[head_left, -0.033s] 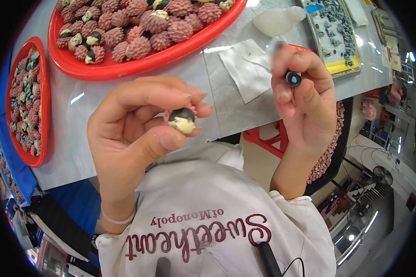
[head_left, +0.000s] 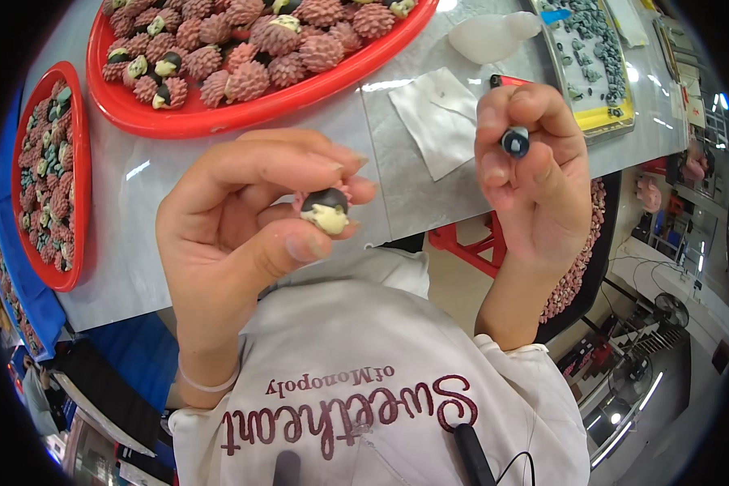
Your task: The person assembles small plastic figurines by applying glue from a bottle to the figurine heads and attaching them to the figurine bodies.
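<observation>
Between the thumb and fingers of my left hand (head_left: 235, 211) is a small figurine (head_left: 327, 212) with a cream face, a dark top and a pink bumpy back. Its rear is partly covered by the fingers. My right hand (head_left: 539, 174), level with it on the right, is closed on a small dark-blue piece (head_left: 515, 142) with a pale mark on its round end; the fingers hide its length. The two hands are apart, both raised over the table's near edge.
A large red tray (head_left: 211, 125) of pink bumpy figurines stands ahead; a smaller red tray (head_left: 79, 178) is at left. A white cloth (head_left: 429, 121), a translucent bottle (head_left: 486, 39) and a yellow-edged tray (head_left: 607, 125) of small dark teal pieces lie at the far right.
</observation>
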Motion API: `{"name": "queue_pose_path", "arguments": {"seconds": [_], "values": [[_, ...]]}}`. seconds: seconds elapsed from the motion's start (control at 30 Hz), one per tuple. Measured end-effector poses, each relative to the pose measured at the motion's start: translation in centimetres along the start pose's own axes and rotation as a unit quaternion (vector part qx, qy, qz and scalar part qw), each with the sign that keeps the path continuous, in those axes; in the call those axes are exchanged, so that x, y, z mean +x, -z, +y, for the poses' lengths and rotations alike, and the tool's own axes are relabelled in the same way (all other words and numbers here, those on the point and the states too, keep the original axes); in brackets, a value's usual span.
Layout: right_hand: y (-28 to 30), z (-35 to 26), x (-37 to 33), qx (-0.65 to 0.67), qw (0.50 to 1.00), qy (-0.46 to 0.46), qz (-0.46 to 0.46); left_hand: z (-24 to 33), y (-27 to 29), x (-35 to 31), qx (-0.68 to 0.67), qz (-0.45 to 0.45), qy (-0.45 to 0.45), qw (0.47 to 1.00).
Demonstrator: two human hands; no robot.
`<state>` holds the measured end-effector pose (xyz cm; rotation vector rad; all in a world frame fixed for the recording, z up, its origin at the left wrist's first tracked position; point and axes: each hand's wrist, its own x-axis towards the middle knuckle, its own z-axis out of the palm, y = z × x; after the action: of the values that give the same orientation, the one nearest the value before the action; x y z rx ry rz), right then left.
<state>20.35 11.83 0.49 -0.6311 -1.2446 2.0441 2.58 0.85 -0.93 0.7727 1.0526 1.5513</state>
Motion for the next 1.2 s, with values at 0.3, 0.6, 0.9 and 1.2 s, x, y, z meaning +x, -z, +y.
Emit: {"name": "queue_pose_path", "arguments": {"seconds": [0.3, 0.6, 0.9, 1.2], "values": [[-3.6, 0.6, 0.1, -0.135, 0.989, 0.06, 0.012, 0.1, 0.2, -0.1, -0.034, -0.002, 0.029, 0.999], [-3.6, 1.8, 0.2, -0.323, 0.895, 0.297, -0.076, 0.2, 0.0, -0.3, -0.028, 0.015, 0.037, 0.999], [-5.8, -0.1, 0.3, -0.535, 0.786, 0.288, -0.113, -0.3, 1.0, -0.2, -0.018, -0.023, -0.013, 0.999], [-5.8, 1.5, 0.5, -0.432, 0.845, 0.311, -0.061, 0.5, 1.3, -0.5, -0.061, 0.003, 0.029, 0.998]]}}
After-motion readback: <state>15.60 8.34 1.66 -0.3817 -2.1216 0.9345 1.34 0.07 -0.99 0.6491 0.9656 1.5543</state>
